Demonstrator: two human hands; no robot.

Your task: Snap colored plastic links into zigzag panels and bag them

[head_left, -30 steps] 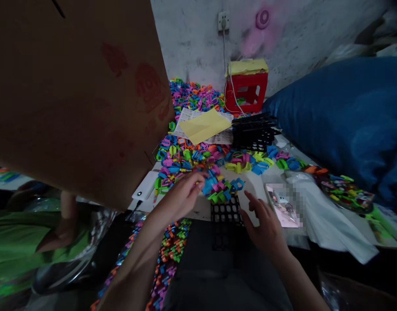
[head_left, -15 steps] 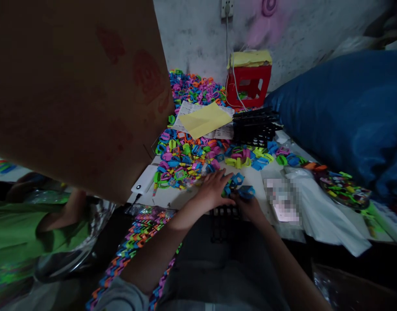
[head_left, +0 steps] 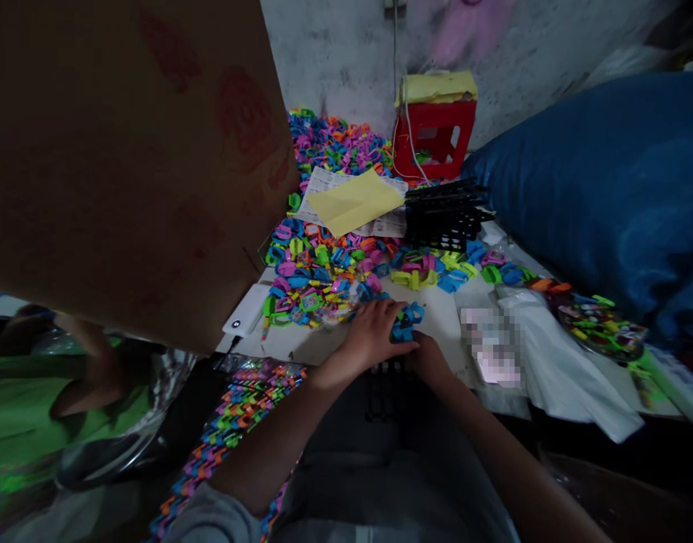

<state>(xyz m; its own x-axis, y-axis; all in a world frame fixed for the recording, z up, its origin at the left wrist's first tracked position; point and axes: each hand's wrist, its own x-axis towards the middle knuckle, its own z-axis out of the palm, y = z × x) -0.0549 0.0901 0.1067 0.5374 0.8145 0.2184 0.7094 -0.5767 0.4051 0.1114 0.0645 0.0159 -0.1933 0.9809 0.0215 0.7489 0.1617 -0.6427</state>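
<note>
Blue toy pieces: a little bunch, too jumbled to count, on the white table, right by the two hands.
Left hand: one left hand, fingers apart and bent, touching the bunch. I cannot tell if it has hold of a piece.
Right hand: one right hand, just beside the left thumb. Its fingers are hidden, so I cannot tell how far open it is or what it holds.
Black grid: one black grid with holes, partly under the hands, at the table's edge.
Bright pile: far too many bright pieces to count, pink, blue, green, orange and yellow.
Papers: one yellow sheet, on top of white printed paper.
Black stack: many black grids heaped up; I cannot count them.
Stool: one red stool at the back, with something yellow on top.
Right side: one white bag, one round dish of small bits, one big blue sack.
Left side: one big brown box, one white gadget near it, and one other person in green.
</note>
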